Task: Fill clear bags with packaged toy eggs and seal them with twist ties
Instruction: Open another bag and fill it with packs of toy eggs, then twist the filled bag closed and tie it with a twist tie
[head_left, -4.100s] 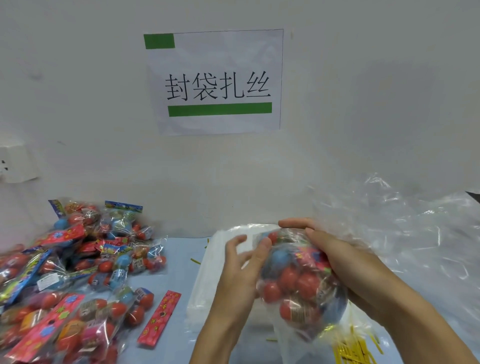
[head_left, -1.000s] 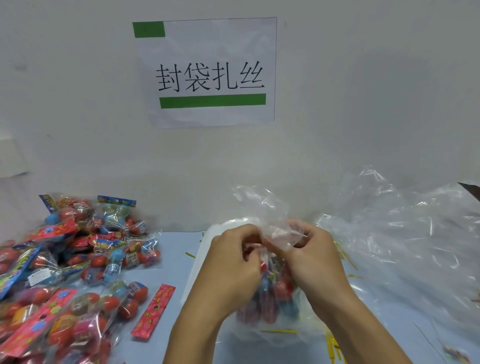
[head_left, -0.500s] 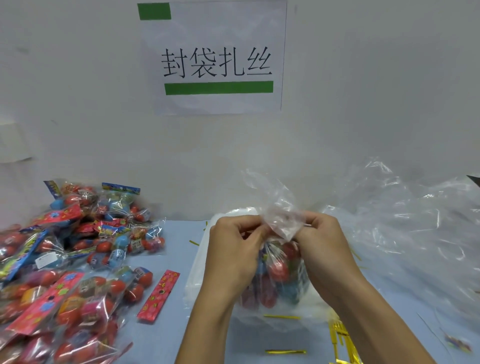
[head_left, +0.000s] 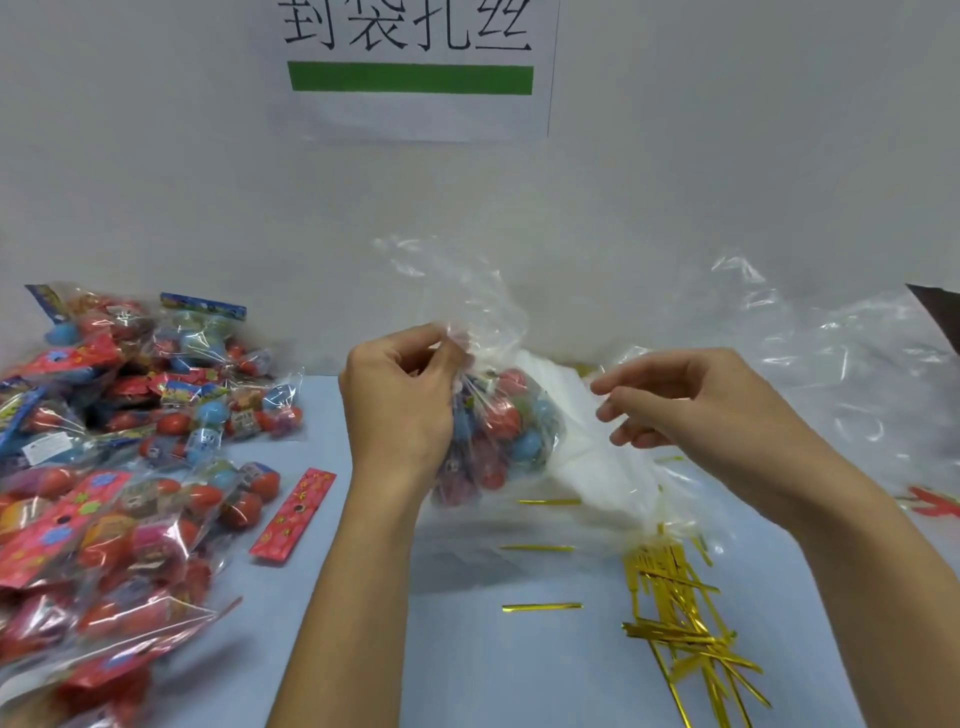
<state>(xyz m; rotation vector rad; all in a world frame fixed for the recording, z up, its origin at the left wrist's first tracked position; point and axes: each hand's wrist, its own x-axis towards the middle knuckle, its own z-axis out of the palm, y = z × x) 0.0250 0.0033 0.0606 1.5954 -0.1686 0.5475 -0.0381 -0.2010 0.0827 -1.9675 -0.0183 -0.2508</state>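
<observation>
Hands apart now, where half a second back both were bunched together on the neck of the clear bag (head_left: 498, 426). Left hand (head_left: 400, 405) alone keeping the gathered neck, grip pinching the twisted plastic just above the toy eggs (head_left: 506, 415), red and blue, packed inside. Bag held up off the pale blue tabletop (head_left: 467, 649), loose top flaring upward above the pinch.

Right hand (head_left: 691, 410) off the bag and drawn to the right, grip holding nothing, fingers loosely curled and slightly spread, hovering over a white stack of flat bags (head_left: 587, 462).

Meaning for the task, as a judgement: filling done for this bag, neck gathered, sealing not yet started; freed hand likely bound for a tie. Gold twist ties (head_left: 675, 623) heaped lower right, three single ties (head_left: 543, 606) lying loose nearer the middle, all within easy reach below the free hand.

Elsewhere: pile of packaged toy eggs (head_left: 119, 457) at left, red header card (head_left: 293, 514) beside it, crumpled clear plastic (head_left: 841, 364) at right, printed wall sign (head_left: 410, 67) above.
</observation>
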